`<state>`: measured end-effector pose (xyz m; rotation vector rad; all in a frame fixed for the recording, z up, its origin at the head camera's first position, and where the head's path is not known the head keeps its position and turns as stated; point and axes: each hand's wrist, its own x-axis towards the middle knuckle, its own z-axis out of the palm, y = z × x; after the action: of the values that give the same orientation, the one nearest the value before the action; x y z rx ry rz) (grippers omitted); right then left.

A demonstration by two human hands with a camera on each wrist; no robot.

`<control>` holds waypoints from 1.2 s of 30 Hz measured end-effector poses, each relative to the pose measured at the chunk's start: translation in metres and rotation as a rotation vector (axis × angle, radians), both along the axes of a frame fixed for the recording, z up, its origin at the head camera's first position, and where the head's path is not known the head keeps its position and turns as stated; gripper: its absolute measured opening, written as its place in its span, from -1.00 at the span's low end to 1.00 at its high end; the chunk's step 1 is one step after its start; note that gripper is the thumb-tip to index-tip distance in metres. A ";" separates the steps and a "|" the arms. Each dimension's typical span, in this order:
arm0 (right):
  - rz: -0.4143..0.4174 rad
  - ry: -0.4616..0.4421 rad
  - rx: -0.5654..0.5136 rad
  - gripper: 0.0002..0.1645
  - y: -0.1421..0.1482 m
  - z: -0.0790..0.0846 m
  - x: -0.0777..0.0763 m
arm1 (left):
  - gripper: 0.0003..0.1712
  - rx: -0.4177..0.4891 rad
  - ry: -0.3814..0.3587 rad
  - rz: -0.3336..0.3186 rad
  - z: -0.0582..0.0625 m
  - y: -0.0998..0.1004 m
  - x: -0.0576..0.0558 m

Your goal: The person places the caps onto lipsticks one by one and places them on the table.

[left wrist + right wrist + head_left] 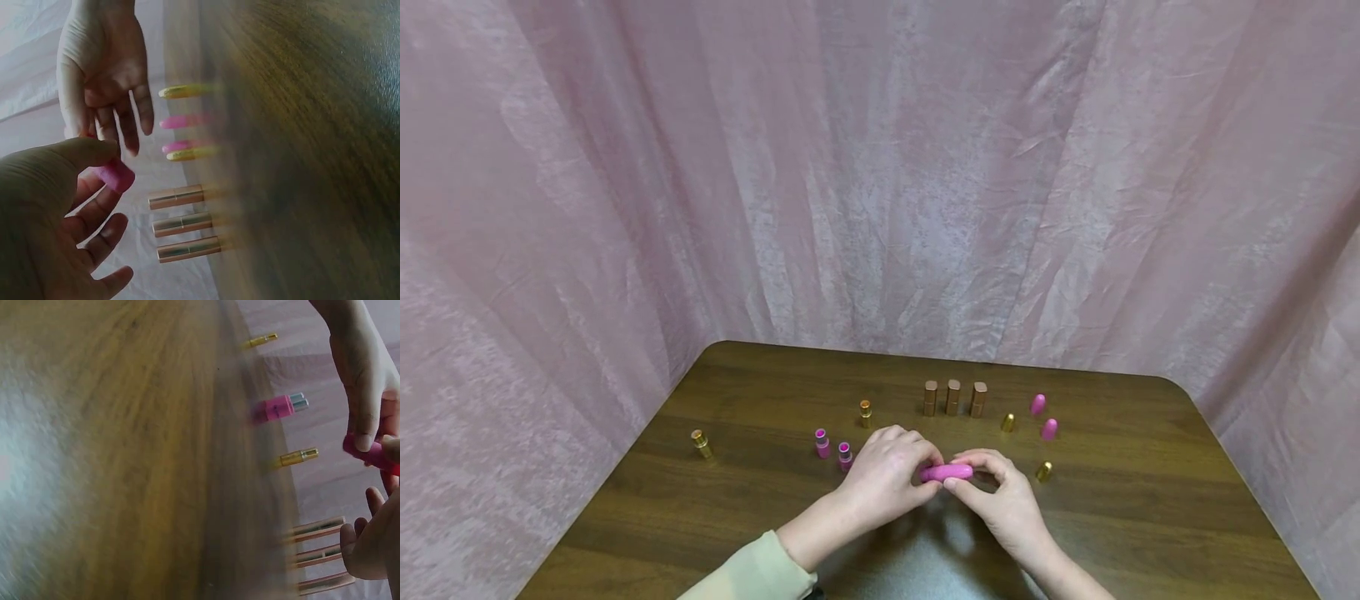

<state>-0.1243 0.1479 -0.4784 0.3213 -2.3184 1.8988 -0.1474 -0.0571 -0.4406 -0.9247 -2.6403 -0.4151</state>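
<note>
A pink lipstick tube (951, 472) lies sideways between my two hands, held off the tabletop. My left hand (887, 467) pinches its left end between thumb and fingers. The right hand (1003, 496) pinches the other end, thumb in front and fingers behind. In the left wrist view the pink tube (117, 176) sticks out past the left thumb. In the right wrist view the left fingertips grip the tube (359, 449), and part of it hides behind the right thumb. Just left of my left hand stand two open pink lipstick bases (822, 444).
Three capped rose-gold lipsticks (952, 398) stand in a row at the back. To the right stand pink caps (1049, 429) and gold caps (1008, 422). Open gold lipstick bases stand behind my left hand (866, 413) and farther left (702, 443). Pink curtains (880, 167) surround the wooden table (760, 375).
</note>
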 end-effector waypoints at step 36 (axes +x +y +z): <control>0.043 0.452 0.782 -0.39 0.055 0.010 -0.008 | -0.82 -0.084 -0.446 0.261 0.022 -0.022 -0.131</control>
<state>-0.1323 0.2025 -0.4679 0.7748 -2.5883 0.7190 -0.2781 -0.0790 -0.4183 -0.5430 -3.1512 -0.4949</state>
